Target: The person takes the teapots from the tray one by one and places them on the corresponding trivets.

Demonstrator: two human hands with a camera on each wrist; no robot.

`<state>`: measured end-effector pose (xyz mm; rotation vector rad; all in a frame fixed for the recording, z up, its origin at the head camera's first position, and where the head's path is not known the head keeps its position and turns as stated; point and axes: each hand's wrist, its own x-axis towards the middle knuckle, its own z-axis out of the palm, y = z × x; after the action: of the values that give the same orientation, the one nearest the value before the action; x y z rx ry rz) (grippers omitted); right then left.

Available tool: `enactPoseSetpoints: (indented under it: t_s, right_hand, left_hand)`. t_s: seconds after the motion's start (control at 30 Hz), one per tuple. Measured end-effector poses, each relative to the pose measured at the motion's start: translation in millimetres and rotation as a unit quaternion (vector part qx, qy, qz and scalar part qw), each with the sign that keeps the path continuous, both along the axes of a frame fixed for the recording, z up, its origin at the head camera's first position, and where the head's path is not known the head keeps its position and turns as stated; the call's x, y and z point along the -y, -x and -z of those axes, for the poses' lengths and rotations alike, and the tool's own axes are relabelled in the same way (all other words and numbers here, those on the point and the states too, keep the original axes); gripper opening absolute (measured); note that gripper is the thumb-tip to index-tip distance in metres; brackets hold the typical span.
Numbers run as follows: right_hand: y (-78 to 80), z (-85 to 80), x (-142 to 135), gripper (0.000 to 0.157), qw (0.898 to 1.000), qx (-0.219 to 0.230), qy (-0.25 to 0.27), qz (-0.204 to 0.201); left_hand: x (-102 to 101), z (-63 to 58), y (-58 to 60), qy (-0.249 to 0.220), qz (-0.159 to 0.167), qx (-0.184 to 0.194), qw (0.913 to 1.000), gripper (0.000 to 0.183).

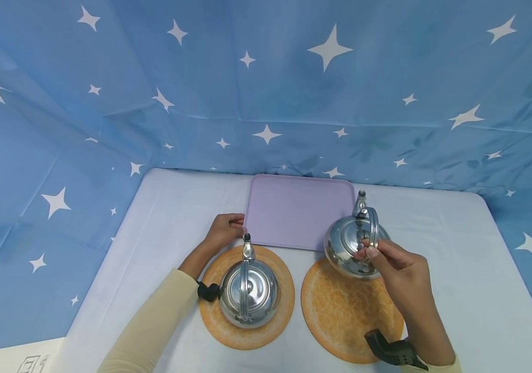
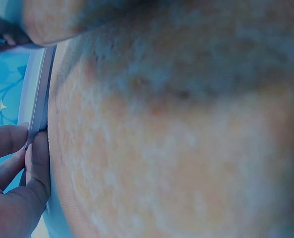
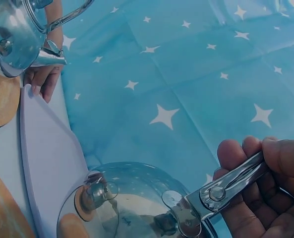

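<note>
By its raised handle, my right hand [image 1: 403, 274] grips a shiny steel kettle [image 1: 347, 246], which hangs over the far part of the right round mat and the near right corner of a lilac tray [image 1: 298, 210]. The right wrist view shows fingers and thumb curled round the kettle's handle [image 3: 231, 186]. My left hand [image 1: 224, 230] pinches the tray's left edge near its front corner, as the left wrist view shows with thumb and fingers on the rim [image 2: 37, 99]. A second steel kettle [image 1: 249, 295] stands on the left round mat, its spout towards the tray.
Two orange-brown round mats lie side by side: the left mat [image 1: 210, 316] under the standing kettle, the right mat [image 1: 349, 316] with nothing on it. A white cloth [image 1: 471, 290] covers the table. Blue star-patterned fabric [image 1: 266, 77] hangs behind and at both sides.
</note>
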<state>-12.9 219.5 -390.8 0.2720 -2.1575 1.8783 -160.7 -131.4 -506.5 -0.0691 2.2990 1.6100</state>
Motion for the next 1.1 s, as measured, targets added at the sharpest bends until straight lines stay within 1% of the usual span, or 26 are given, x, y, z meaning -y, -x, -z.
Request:
enactPoseSetpoints:
  t_s: [0.07, 0.13, 0.3, 0.37, 0.53, 0.67, 0.73, 0.83, 0.9, 1.1]
  right_hand:
    - [-3.1, -0.7, -2, 0.016, 1.000, -0.009, -0.008, -0.003]
    - [-6.4, -1.4, -4, 0.016, 0.999, -0.011, -0.032, 0.007]
    - [-15.5, -1.7, -6, 0.015, 0.995, 0.009, -0.089, 0.036]
    - [-18.9, -0.8, -7, 0.015, 0.995, 0.017, -0.093, 0.038]
    - [-26.3, 2.2, -8, 0.016, 0.996, 0.033, -0.068, 0.041]
    - [-32.5, 3.5, -7, 0.017, 0.996, 0.042, -0.064, 0.049]
    - [-35.6, 3.8, -8, 0.018, 0.996, 0.042, -0.056, 0.046]
    - [-39.9, 4.2, -7, 0.019, 0.998, 0.035, -0.041, 0.038]
    - [-41.5, 4.5, -8, 0.019, 0.999, 0.026, -0.030, 0.025]
    - [-46.4, 8.3, -7, 0.019, 1.000, 0.021, -0.022, 0.005]
  left_hand:
    - [0, 0.1, -0.2, 0.002, 0.000, 0.000, 1.0000, 0.048]
    - [0, 0.3, -0.1, 0.002, -0.001, 0.000, 1.0000, 0.048]
    - [-1, 0.0, 0.1, -0.001, -0.001, -0.001, 1.0000, 0.048]
    - [-1, -0.2, 0.1, -0.002, 0.001, -0.002, 1.0000, 0.048]
    - [-3, -1.0, 0.4, 0.000, 0.002, 0.001, 1.0000, 0.048]
    - [-3, -2.6, 0.4, 0.003, 0.002, 0.000, 1.0000, 0.048]
    - [-3, -3.1, 0.2, 0.003, 0.003, -0.001, 1.0000, 0.048]
    - [-3, -3.4, 0.1, 0.001, 0.001, -0.003, 1.0000, 0.048]
    - [-2, -3.4, -0.1, -0.001, 0.000, -0.004, 1.0000, 0.048]
    - [-1, -3.0, -0.6, 0.003, -0.002, -0.001, 1.0000, 0.048]
